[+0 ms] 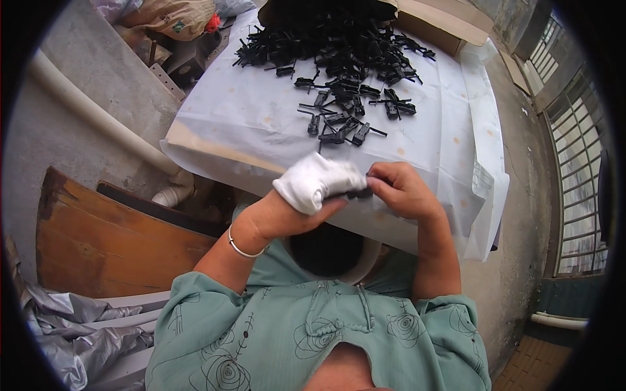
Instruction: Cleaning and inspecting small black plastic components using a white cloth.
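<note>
My left hand, partly covered by a white glove, grips a small black plastic part just in front of the table's near edge. Bare fingers of my right hand pinch the right end of that part. Its shape is mostly hidden by the fingers and blurred. Beyond my hands, several loose black plastic parts with thin arms lie on the white table cover. A large heap of similar parts covers the far end. Below my hands, between my legs, stands a round bucket with a dark inside.
An open cardboard box sits behind the heap. Filled plastic bags lie at the far left. A pale pipe runs along the left wall above a brown wooden board. Silver sheeting is at lower left, a barred window at right.
</note>
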`<state>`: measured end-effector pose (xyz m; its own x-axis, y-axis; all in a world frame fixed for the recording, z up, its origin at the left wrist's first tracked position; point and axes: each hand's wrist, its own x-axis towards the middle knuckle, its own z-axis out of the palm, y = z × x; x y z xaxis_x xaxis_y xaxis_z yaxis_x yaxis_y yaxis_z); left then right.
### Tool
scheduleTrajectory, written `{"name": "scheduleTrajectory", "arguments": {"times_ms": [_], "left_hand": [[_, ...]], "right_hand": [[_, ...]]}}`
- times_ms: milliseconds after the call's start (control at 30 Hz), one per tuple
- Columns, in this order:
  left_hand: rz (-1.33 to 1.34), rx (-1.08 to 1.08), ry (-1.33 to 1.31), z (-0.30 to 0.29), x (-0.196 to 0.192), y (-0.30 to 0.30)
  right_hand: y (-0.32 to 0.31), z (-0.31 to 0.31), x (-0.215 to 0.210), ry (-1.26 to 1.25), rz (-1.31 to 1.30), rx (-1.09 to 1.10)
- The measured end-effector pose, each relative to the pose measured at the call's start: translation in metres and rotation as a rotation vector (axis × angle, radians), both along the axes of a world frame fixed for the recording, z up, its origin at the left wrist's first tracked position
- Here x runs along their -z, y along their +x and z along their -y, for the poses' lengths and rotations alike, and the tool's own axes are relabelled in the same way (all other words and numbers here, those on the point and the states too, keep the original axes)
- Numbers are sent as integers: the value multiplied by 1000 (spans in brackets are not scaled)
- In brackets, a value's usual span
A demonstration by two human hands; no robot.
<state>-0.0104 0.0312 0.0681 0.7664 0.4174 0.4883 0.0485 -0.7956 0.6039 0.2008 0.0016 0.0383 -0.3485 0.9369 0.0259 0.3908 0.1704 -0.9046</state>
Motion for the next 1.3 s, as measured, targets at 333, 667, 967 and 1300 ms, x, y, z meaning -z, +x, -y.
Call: {"name": "scheduleTrajectory", "arguments": {"times_ms": [333, 667, 967, 1300], "left_hand": [[371, -66, -851, 12, 8, 2], [506, -222, -949, 19, 38, 18], [343, -282, -788, 18, 34, 14], [119, -521, 30, 18, 33, 20]], "right_hand": [[-19, 7, 2, 72, -342, 212], [-60, 14, 14, 704, -167, 466], [-36, 5, 5, 43, -425, 246], [-51, 7, 31, 212, -305, 247]]}}
